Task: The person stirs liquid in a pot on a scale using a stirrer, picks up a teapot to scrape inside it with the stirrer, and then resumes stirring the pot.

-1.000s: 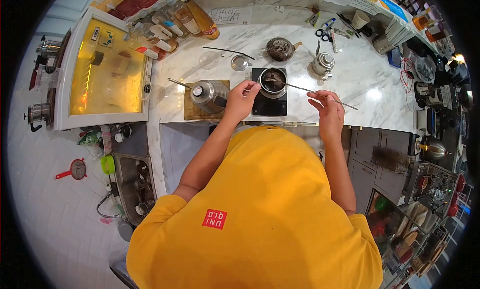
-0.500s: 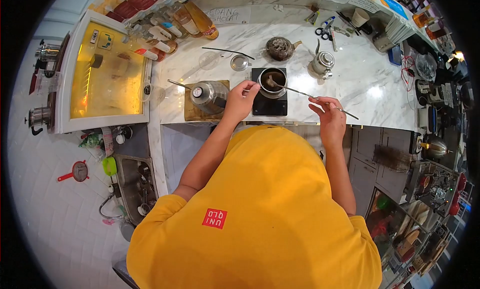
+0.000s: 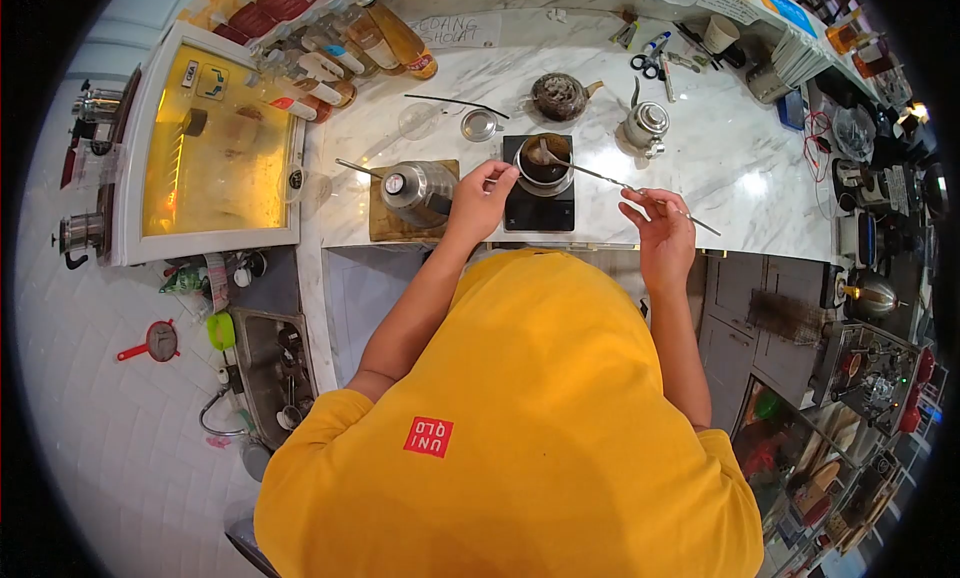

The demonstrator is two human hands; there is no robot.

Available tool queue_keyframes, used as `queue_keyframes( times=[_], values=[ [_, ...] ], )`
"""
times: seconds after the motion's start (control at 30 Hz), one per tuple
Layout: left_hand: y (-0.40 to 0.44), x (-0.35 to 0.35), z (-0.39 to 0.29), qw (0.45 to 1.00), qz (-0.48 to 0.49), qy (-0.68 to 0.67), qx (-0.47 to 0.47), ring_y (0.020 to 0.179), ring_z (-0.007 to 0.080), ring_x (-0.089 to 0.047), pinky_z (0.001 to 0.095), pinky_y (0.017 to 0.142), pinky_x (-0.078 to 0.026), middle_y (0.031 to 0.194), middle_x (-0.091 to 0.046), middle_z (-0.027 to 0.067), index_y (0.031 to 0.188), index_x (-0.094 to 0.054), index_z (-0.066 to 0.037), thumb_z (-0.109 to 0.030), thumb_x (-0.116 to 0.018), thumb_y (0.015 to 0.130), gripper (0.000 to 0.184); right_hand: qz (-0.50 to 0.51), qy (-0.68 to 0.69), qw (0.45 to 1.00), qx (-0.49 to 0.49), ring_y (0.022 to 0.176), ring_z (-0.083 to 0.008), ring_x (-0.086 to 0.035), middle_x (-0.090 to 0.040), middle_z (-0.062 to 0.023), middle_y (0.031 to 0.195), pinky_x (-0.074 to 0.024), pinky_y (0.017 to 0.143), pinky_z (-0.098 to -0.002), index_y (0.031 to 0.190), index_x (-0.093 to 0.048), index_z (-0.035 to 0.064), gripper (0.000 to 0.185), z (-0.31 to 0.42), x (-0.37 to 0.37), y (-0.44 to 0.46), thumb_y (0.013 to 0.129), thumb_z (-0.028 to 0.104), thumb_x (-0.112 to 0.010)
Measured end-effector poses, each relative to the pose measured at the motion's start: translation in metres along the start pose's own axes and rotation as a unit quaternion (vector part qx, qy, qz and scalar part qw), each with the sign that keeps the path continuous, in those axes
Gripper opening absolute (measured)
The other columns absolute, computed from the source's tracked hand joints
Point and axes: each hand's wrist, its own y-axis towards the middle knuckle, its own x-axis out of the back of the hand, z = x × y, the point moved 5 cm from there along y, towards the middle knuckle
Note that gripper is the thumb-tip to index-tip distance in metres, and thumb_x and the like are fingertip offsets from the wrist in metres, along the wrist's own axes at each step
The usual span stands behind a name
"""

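Note:
My right hand [image 3: 662,226] pinches the twisted shaft of a long bar spoon [image 3: 602,177]. The spoon's bowl end lies in a round metal pot [image 3: 546,190], near its far side, with something brown and dark inside. My left hand [image 3: 482,200] has its thumb and fingers closed at the pot's left rim. Under the pot is a black scale [image 3: 540,218] on the counter. A steel gooseneck kettle [image 3: 420,192] stands on a wooden board [image 3: 383,228], close to my left wrist.
Behind the pot are a round lid [image 3: 479,126], a dark brown teapot [image 3: 562,97] and a small steel pot [image 3: 647,125]. Bottles [image 3: 395,38] line the back left. Scissors [image 3: 652,68] and pens lie at the back right. A sink [image 3: 262,378] is at lower left.
Inside the pot, the spoon's bowl end has moved toward the far rim. My right hand has shifted slightly right; my left hand stays at the rim.

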Motion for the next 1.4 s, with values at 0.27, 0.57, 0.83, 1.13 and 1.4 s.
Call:
queue_keyframes(
  times=[0.27, 0.57, 0.83, 1.13, 1.4],
  values=[
    [-0.001, 0.0, -0.001, 1.0, -0.002, -0.002, -0.004, 0.075, 0.0104, -0.059, 0.0282, 0.071, -0.05, 0.083, -0.069, 0.0031, 0.104, -0.071, -0.002, -0.03, -0.069, 0.098, 0.028, -0.008, 0.006, 1.0, 0.001, 0.114, -0.039, -0.066, -0.066, -0.0231, 0.111, -0.0523, 0.099, -0.0523, 0.114, -0.059, -0.0046, 0.033, 0.006, 0.001, 0.003, 0.105, 0.017, -0.035],
    [-0.002, -0.001, -0.002, 1.0, -0.007, -0.005, -0.004, 0.077, 0.0108, -0.06, 0.0288, 0.074, -0.051, 0.084, -0.07, 0.0029, 0.104, -0.071, -0.003, -0.029, -0.068, 0.098, 0.027, 0.006, 0.003, 1.0, 0.005, 0.113, -0.0383, -0.066, -0.07, -0.0215, 0.108, -0.052, 0.1, -0.0524, 0.114, -0.059, -0.0019, 0.033, 0.01, 0.0, 0.005, 0.107, 0.02, -0.035],
    [-0.001, -0.004, 0.001, 0.997, -0.012, -0.066, -0.031, 0.081, 0.0104, -0.061, 0.028, 0.075, -0.051, 0.093, -0.069, 0.0044, 0.115, -0.067, -0.003, -0.027, -0.068, 0.099, 0.029, 0.011, 0.001, 1.0, 0.013, 0.112, -0.0389, -0.067, -0.071, -0.0235, 0.107, -0.0518, 0.1, -0.0516, 0.114, -0.059, -0.0024, 0.034, 0.017, -0.001, 0.008, 0.107, 0.02, -0.035],
    [-0.011, 0.007, -0.014, 0.997, -0.014, -0.068, 0.023, 0.085, 0.0137, -0.062, 0.0303, 0.074, -0.052, 0.106, -0.066, 0.0087, 0.134, -0.054, -0.004, -0.029, -0.067, 0.099, 0.045, 0.003, 0.002, 1.0, 0.025, 0.109, -0.039, -0.068, -0.072, -0.0233, 0.102, -0.0516, 0.099, -0.0492, 0.113, -0.059, -0.003, 0.033, 0.039, -0.015, 0.028, 0.107, 0.019, -0.034],
    [-0.013, 0.018, -0.034, 0.996, 0.005, -0.084, 0.026, 0.09, 0.015, -0.064, 0.0309, 0.079, -0.052, 0.109, -0.066, 0.0096, 0.138, -0.049, -0.004, -0.026, -0.064, 0.101, 0.046, -0.051, -0.008, 0.999, 0.008, 0.105, -0.0366, -0.069, -0.072, -0.0227, 0.103, -0.0525, 0.098, -0.0475, 0.112, -0.058, -0.0023, 0.034, 0.033, -0.014, 0.078, 0.107, 0.02, -0.033]
  ],
)
